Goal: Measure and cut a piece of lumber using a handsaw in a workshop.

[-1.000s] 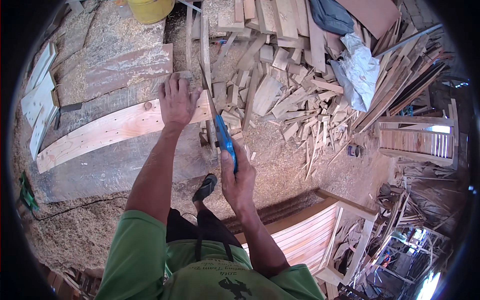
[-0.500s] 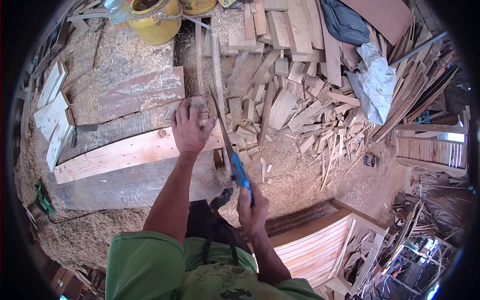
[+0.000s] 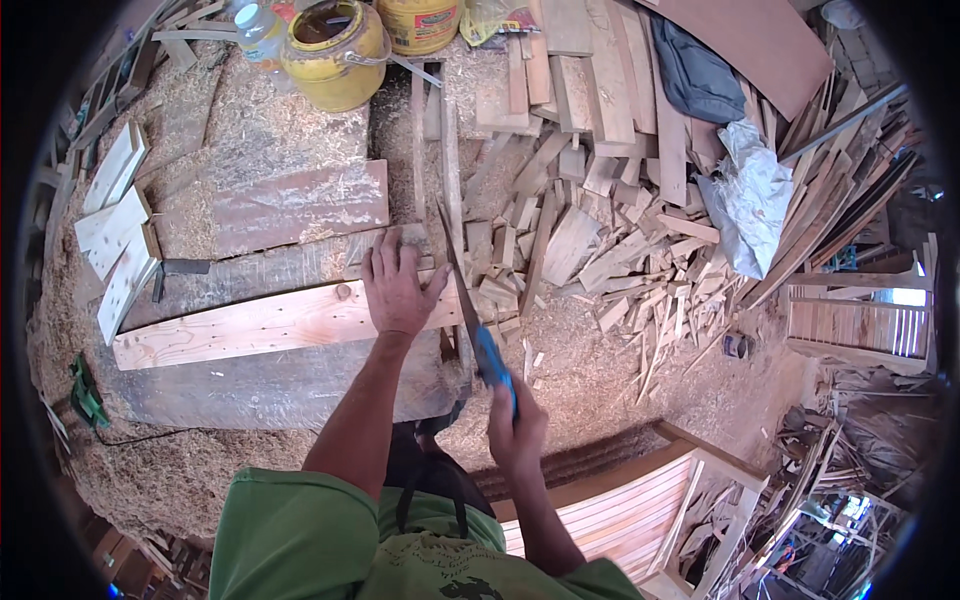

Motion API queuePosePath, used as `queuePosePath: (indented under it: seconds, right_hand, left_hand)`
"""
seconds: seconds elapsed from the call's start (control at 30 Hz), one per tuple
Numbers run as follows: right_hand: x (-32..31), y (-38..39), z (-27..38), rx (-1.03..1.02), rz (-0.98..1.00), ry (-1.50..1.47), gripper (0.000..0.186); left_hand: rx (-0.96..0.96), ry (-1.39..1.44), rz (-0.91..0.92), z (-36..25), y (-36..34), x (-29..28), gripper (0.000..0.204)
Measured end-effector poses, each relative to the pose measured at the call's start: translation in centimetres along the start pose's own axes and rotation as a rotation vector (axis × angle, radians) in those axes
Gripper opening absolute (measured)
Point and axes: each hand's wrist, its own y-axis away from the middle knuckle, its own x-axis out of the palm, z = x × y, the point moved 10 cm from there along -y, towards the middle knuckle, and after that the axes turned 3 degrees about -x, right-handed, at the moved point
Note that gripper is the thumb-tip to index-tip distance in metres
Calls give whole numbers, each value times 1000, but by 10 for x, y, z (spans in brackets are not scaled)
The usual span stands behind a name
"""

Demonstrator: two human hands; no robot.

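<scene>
A long pale wooden board [image 3: 230,330] with a tapered outline lies across the worn bench top [image 3: 270,392]. My left hand [image 3: 400,292] rests on the board near its right end, fingers spread and stretched out. In my right hand [image 3: 516,430] is a handsaw with a blue handle [image 3: 490,356], the fingers wrapped round the grip. The saw's blade [image 3: 459,270] points away from me, right at the board's right end. Whether its teeth are inside the wood cannot be made out. A smaller wood piece [image 3: 408,234] sits just beyond my left fingertips.
Wood offcuts [image 3: 570,240] are heaped right of the bench. Far left stand a yellow bucket [image 3: 335,75] and a plastic bottle [image 3: 258,38]. Pale wood pieces [image 3: 122,235] lie at the bench's left end. A slatted wooden panel [image 3: 600,505] is close by my right forearm.
The whole view has shifted, so the bench and wood appear lower and slightly farther right. My left hand keeps its place on the board. The saw handle has moved slightly forward relative to the board.
</scene>
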Motion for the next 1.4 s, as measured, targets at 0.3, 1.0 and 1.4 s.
queuePosePath:
  seconds: [0.3,1.0,1.4]
  right_hand:
    - [10,-14,31,-108,-41,27,41]
    - [-33,71,31,68,-43,49,36]
    - [-6,-1,26,-75,-95,98,39]
  left_hand:
    - [-2,-11,9,-4,-1,-3,47]
    - [-96,-123,77,0,1,9,21]
    - [-50,-113,29,-5,3,3,21]
